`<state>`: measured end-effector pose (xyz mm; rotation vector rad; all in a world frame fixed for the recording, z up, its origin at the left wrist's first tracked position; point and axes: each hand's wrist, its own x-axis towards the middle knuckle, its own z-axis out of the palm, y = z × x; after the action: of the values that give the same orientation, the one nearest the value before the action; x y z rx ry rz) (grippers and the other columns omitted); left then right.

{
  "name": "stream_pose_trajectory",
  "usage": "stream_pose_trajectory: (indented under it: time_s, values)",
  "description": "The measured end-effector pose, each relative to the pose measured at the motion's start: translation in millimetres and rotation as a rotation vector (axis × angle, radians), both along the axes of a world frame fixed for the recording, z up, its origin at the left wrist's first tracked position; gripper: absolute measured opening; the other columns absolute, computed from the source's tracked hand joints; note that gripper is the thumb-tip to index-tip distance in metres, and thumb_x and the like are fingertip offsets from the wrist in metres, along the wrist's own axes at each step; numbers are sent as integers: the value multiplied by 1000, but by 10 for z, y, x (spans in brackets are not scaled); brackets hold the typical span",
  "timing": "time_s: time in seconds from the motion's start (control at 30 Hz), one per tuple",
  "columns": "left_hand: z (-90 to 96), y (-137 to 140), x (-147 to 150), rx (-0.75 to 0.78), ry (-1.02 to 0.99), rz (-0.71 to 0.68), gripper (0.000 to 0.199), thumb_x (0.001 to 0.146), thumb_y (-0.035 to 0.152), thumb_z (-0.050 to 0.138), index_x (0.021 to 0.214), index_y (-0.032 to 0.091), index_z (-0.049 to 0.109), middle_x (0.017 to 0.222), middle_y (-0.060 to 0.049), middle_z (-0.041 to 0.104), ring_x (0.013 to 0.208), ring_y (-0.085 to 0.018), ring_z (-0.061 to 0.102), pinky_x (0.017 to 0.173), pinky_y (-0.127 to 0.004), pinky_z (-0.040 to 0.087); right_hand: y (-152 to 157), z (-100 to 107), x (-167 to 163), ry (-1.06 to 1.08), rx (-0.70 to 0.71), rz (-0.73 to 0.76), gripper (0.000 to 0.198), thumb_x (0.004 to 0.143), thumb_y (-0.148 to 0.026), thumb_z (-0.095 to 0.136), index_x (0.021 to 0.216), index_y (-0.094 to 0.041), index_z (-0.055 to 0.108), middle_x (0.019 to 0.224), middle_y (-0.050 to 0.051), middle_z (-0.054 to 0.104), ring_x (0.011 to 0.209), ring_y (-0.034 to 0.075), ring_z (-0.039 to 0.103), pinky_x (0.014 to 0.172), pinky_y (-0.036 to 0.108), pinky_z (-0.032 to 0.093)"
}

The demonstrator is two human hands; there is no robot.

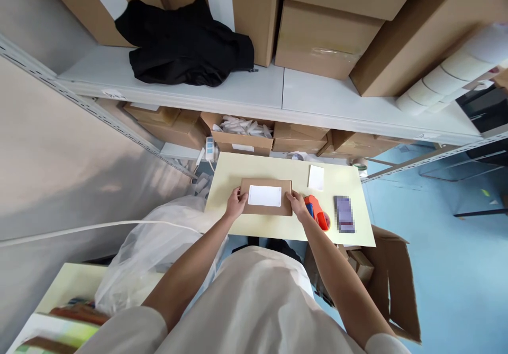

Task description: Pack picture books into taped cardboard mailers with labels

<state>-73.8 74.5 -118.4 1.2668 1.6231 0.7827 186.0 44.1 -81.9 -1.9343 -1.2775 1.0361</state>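
A small brown cardboard box (266,210) with a white label (264,196) on its top face is on the pale yellow table (224,171). My left hand (237,202) grips its left end, thumb toward the top edge. At the opposite end, my right hand (297,203) holds the box with its fingers against the side. Just right of that hand lies an orange-red tape dispenser (317,211) with a blue part. Farther right is a pixelated, purple-grey flat object (344,214). A white slip of paper (316,177) rests near the table's back edge.
Behind the table stands a grey shelf (262,92) bearing large cartons (317,42), black clothing (190,44) and white rolls (440,81). An open carton (238,141) of white items sits below. Clear plastic (146,253) bulges at left; an open cardboard box (397,285) is at lower right.
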Motion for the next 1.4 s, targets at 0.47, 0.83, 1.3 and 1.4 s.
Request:
stream_pose_trajectory:
  time_s: [0.47,0.83,1.3,1.4]
  values:
    - [487,218,682,314,519,-203,50,82,27,54,129,14,45,142,-20,38,133,-35,31,107,-52,27,-545,-286,464,-277,24,-83,42,81,-45,51,111,-16,52,113,18,54,103,30,53,89,47,44]
    - [433,357,1544,228,692,-662,45,83,32,53,127,21,50,126,-13,56,120,-34,46,107,-50,26,-866,-388,761,-282,-323,-26,31,85,-29,50,113,-17,44,88,15,63,79,31,62,66,40,45]
    - [765,718,2451,-656,-34,-786,44,78,51,60,98,13,65,84,-8,67,74,-16,61,67,-29,48,-961,-238,1427,652,133,-212,25,83,-41,54,97,-23,47,81,1,55,66,14,49,58,28,39]
    - [724,786,2504,-599,74,-875,36,75,48,63,76,12,65,64,-2,61,57,-10,54,58,-24,43,-987,-301,1376,726,125,-233,28,80,-45,57,94,-23,47,71,-2,51,58,12,45,52,26,36]
